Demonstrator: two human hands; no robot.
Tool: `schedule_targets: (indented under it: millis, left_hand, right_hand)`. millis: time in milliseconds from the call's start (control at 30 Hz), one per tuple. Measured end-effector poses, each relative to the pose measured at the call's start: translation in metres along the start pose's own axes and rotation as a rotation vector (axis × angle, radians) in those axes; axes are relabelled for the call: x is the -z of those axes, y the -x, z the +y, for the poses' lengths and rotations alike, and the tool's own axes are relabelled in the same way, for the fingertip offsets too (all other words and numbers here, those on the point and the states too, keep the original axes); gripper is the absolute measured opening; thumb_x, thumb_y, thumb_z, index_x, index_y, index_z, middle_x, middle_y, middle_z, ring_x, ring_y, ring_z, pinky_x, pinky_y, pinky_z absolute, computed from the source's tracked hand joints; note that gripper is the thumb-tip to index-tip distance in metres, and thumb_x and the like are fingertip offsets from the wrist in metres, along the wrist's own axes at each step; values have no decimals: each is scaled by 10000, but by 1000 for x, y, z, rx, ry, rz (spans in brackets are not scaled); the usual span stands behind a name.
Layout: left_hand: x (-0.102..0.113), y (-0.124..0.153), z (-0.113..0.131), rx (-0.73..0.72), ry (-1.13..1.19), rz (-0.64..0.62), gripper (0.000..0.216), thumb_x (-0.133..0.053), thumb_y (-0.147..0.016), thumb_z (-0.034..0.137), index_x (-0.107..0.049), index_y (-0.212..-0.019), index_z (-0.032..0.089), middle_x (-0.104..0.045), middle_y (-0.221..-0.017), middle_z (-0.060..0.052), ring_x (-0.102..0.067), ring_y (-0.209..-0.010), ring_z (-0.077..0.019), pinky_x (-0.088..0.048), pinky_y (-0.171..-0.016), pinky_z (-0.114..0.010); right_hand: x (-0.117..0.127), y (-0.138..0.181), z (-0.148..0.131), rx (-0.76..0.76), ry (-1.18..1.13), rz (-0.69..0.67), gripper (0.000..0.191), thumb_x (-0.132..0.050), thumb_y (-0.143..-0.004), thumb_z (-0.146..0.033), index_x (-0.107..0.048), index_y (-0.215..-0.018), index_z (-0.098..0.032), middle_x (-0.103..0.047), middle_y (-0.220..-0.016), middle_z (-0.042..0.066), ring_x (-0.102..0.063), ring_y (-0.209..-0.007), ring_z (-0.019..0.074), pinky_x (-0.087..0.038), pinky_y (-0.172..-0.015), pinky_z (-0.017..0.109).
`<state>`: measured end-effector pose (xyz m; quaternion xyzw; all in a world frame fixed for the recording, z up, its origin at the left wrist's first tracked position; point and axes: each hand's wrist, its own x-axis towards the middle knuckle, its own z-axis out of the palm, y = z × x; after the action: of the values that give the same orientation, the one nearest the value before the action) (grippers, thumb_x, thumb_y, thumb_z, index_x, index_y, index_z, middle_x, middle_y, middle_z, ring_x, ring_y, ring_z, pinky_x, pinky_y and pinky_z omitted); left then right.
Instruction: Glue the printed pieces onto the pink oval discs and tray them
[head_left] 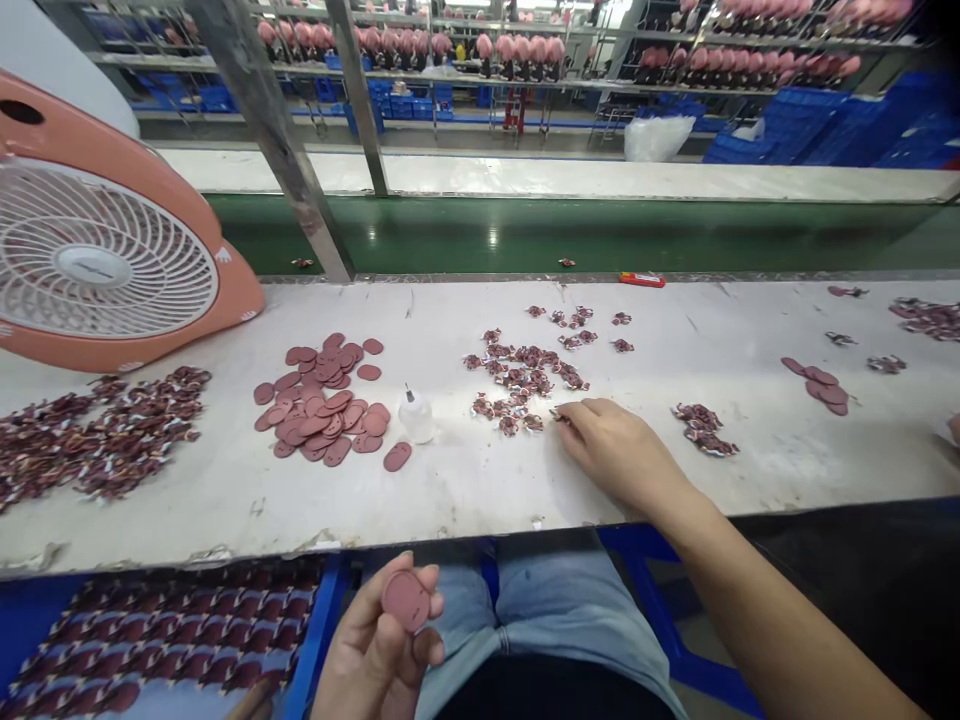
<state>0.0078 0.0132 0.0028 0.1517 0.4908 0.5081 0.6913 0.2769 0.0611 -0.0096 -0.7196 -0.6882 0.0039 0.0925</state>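
My left hand [382, 640], low in front of my lap, pinches a maroon oval disc [406, 600] with small holes, its flat face toward me. At the table my right hand [611, 445] has its fingertips closed on a small wired part [556, 414], mostly hidden by the fingers. Just left of those fingertips lies a loose group of similar wired parts [525, 378], dark red with silvery bits. Farther left is a heap of maroon discs [319, 405], and a small clear bottle [416, 415] with a needle tip stands beside it.
An orange fan [225, 290] stands at the left behind a large pile of wired parts [142, 430]. A blue tray [315, 640] of rowed discs sits below the table edge. A red cutter [642, 280] lies near the green belt [465, 230]. Another person's hand [954, 428] shows far right.
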Motion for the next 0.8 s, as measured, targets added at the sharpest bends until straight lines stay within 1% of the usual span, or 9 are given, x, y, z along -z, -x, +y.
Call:
schedule_targets:
  millis: [100, 200, 300, 367, 500, 567, 633, 700, 800]
  left_hand:
    - [-4, 0, -1, 36, -2, -10, 404, -911, -498, 378, -787, -858, 243, -796, -798, -47, -704, -628, -149, -520, -452, -163]
    - [-5, -2, -1, 84, 8, -19, 408, -916, -491, 369, -787, -855, 235, -794, -793, -52, -702, -632, -151, -516, -454, -164]
    - [-6, -2, 0, 143, 13, -15, 401, -918, -497, 353, -786, -859, 242, -795, -802, -49, -709, -651, -154, -516, -465, -165]
    - [-9, -1, 1, 180, 13, -19, 392, -915, -511, 348, -785, -866, 242, -795, -812, -49, -711, -658, -154, -521, -477, -168]
    - [-15, 3, 5, 258, 2, -77, 361, -900, -552, 359, -784, -865, 220, -787, -795, -56, -704, -658, -149, -536, -511, -177]
    - [-15, 3, 4, 301, -2, -121, 338, -889, -579, 362, -783, -865, 217, -784, -787, -57, -703, -663, -145, -543, -539, -179]
    - [-11, 2, 1, 340, 13, -202, 323, -876, -608, 364, -782, -880, 219, -783, -792, -58, -701, -667, -140, -544, -560, -180]
    - [-5, 1, -3, 366, 36, -295, 308, -856, -646, 369, -780, -905, 222, -779, -802, -55, -696, -670, -132, -541, -573, -178]
    - [2, 0, -7, 363, 51, -382, 310, -824, -692, 385, -773, -937, 202, -749, -772, -38, -673, -666, -117, -527, -577, -170]
  right_hand:
    - [-5, 4, 3, -75, -21, 32, 182, -584, -962, -289, -618, -1088, -162, -631, -1084, 62, -621, -976, 199, -530, -867, 411]
    - [-7, 7, 9, -100, -112, 24, 162, -584, -958, -254, -617, -1083, -156, -629, -1060, 56, -620, -965, 199, -528, -864, 416]
    - [0, 10, 15, -89, -286, 15, 148, -550, -965, -221, -632, -1066, -151, -636, -1025, 66, -620, -966, 215, -520, -872, 437]
    - [8, 15, 14, -63, -452, -1, 178, -511, -980, -248, -643, -1060, -159, -645, -993, 71, -637, -915, 210, -537, -839, 411]
    - [25, 27, -10, 4, -820, -114, 240, -482, -998, -355, -658, -1062, -205, -664, -922, 37, -669, -733, 142, -587, -677, 278]
    - [33, 34, -28, 20, -962, -165, 206, -540, -975, -379, -676, -1018, -231, -676, -904, 12, -665, -674, 114, -585, -618, 227]
    - [40, 40, -45, 18, -1125, -223, 128, -627, -932, -360, -698, -967, -259, -690, -889, -14, -659, -653, 94, -571, -588, 186]
    - [46, 44, -58, 36, -1262, -309, 106, -680, -903, -289, -714, -1003, -300, -708, -904, -30, -681, -724, 98, -568, -633, 173]
    - [53, 46, -69, 155, -1270, -442, 253, -657, -916, -178, -700, -1105, -341, -723, -960, -38, -693, -847, 109, -556, -741, 190]
